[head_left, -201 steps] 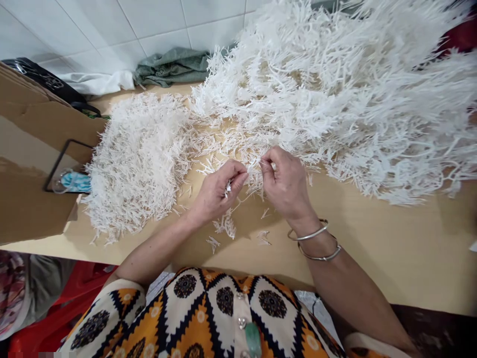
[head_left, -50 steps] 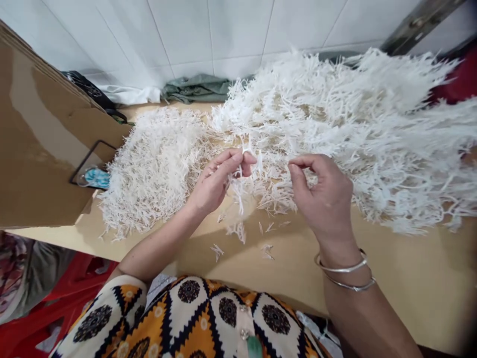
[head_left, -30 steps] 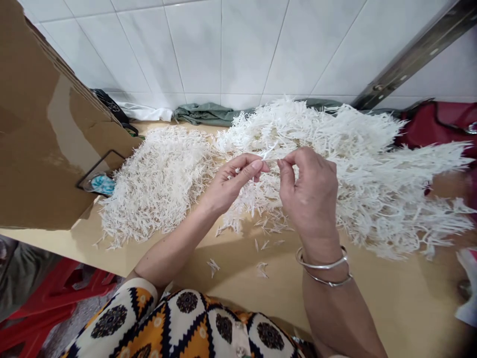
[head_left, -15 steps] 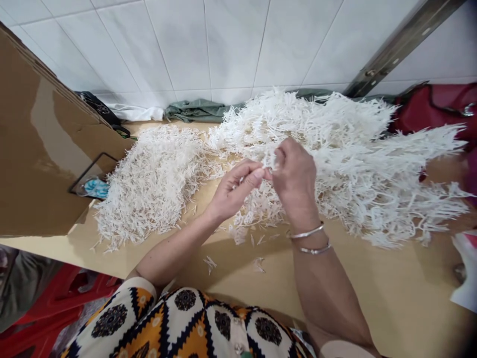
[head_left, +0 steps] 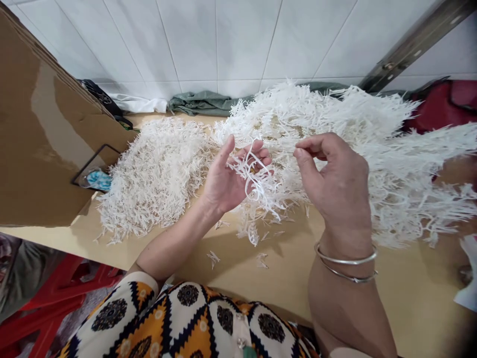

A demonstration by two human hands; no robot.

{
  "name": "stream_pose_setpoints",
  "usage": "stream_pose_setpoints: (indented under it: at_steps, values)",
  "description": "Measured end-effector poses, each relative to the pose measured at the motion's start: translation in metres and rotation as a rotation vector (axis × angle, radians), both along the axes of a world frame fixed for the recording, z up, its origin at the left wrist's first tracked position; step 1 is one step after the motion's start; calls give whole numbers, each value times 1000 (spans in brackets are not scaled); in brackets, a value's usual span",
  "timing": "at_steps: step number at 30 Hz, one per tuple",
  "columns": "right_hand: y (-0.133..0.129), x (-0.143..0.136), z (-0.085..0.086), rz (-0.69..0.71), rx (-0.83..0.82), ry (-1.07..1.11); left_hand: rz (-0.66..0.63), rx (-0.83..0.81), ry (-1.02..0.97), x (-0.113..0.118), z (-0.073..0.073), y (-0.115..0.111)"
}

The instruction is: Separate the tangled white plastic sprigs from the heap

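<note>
My left hand (head_left: 227, 181) is palm up with its thumb and fingers spread. A tangled sprig of white plastic strands (head_left: 257, 179) hangs in front of its fingers; whether it rests on them or is loose in the air I cannot tell. To the right, my right hand (head_left: 331, 174) has thumb and forefinger pressed together in a pinch. Anything between those tips is too small to make out. Behind and beside it spreads a large heap of long white branching strands (head_left: 387, 154). Left of my left hand lies a pile of short white pieces (head_left: 152, 184).
A cardboard box (head_left: 40, 129) stands at the left on the wooden table (head_left: 294, 293). A few small white scraps (head_left: 213, 258) lie near the front edge. Green cloth (head_left: 203, 102) runs along the tiled wall. A red bag (head_left: 443, 104) sits at the far right.
My hands have parted from a shared pinch on a white piece. The left has turned palm up and spread its fingers; the right has moved right and nearer, still pinched.
</note>
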State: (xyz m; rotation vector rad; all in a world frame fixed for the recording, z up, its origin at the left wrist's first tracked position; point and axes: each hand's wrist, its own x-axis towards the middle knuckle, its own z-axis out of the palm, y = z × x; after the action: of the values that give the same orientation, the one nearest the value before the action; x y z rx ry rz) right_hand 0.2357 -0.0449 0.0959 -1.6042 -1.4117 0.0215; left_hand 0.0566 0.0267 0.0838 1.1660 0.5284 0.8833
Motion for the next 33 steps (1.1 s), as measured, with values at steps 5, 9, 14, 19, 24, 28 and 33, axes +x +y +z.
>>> stream_pose_setpoints:
  at_steps: [5, 9, 14, 19, 24, 28, 33]
  values:
    - [-17, -21, 22, 141, -3, 22, 103, 299, 78, -3, -2, 2]
    - [-21, -32, 25, 214, -7, -10, 173, 445, 110, 0, -6, 2]
    - [-11, -30, 7, 248, -98, 22, 178, 546, 107, 4, -12, 0]
    - [-1, -23, -1, 174, -99, 190, 133, 493, 63, 4, -13, 2]
    - [4, -15, -5, 259, -86, 365, -69, 377, 104, -6, -10, 8]
    - [7, -16, -8, 337, -5, 540, -177, 401, 158, -12, -13, 13]
    - [13, -21, -9, 378, 109, 778, -308, 390, 191, -13, -23, 17]
